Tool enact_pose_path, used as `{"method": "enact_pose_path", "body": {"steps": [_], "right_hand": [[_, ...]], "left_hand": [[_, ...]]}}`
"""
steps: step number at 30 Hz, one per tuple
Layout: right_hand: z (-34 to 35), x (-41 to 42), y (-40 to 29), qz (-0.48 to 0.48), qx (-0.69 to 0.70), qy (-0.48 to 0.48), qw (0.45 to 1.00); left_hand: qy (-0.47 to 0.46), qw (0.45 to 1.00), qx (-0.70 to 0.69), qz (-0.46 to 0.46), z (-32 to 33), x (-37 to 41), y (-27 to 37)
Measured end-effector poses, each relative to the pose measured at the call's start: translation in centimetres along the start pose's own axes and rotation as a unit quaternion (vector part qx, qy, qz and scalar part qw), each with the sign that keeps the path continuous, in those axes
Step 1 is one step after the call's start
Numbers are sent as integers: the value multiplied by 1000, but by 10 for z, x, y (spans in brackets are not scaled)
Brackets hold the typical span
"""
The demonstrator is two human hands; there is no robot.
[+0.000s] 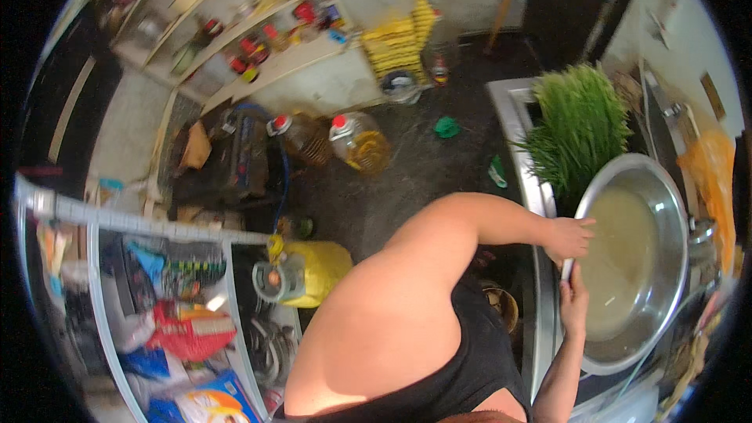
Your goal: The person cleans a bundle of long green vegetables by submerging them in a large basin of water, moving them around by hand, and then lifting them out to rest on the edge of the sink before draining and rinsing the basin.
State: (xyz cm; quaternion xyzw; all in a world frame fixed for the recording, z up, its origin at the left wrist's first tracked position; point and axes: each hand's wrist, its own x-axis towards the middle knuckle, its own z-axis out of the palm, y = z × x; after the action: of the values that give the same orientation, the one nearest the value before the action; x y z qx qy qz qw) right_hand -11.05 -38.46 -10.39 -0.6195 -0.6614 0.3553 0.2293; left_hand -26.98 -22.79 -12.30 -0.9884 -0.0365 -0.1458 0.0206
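A large metal basin (pixel 674 282) holds cloudy, pale yellowish water (pixel 623 258). The water lies closest to the rim on my side, so the basin looks tilted towards me. My left hand (pixel 570 239) rests over that near rim, its fingers reaching inside. Just below it in the picture, my right hand (pixel 574 301) grips the same rim. Beyond my left hand, a thick bundle of long green leafy vegetables (pixel 578 123) lies at the metal sink (pixel 511 100). What supports the underside of the basin is hidden.
A faucet (pixel 675 109) and an orange plastic bag (pixel 708 170) are along the wall. Behind me stand a yellow gas cylinder (pixel 323 273), large oil bottles (pixel 361 144) and a rack of packages (pixel 229 282). A green scrap (pixel 447 127) lies on the dark floor.
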Motion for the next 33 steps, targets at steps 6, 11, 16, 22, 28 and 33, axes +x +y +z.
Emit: {"method": "enact_pose_path", "body": {"steps": [6,11,16,22,28,33], "right_hand": [[-19,-29,-28,-16,-66,-23,997],[-30,-53,-31,-39,-122,-42,991],[-5,40,-48,-36,-98,-4,995],[-5,84,-70,2,-150,-19,989],[-6,150,-72,60,-105,4,993],[-2,213,-71,55,-119,230,964]], "left_hand": [[1,993,-46,-111,-22,-24,-20],[2,993,-53,-104,-9,-17,-68],[-111,992,-64,-17,-6,21,-101],[84,942,-318,-68,1,40,-177],[144,712,-574,-379,46,85,-202],[190,654,-581,-445,77,80,-188]]}}
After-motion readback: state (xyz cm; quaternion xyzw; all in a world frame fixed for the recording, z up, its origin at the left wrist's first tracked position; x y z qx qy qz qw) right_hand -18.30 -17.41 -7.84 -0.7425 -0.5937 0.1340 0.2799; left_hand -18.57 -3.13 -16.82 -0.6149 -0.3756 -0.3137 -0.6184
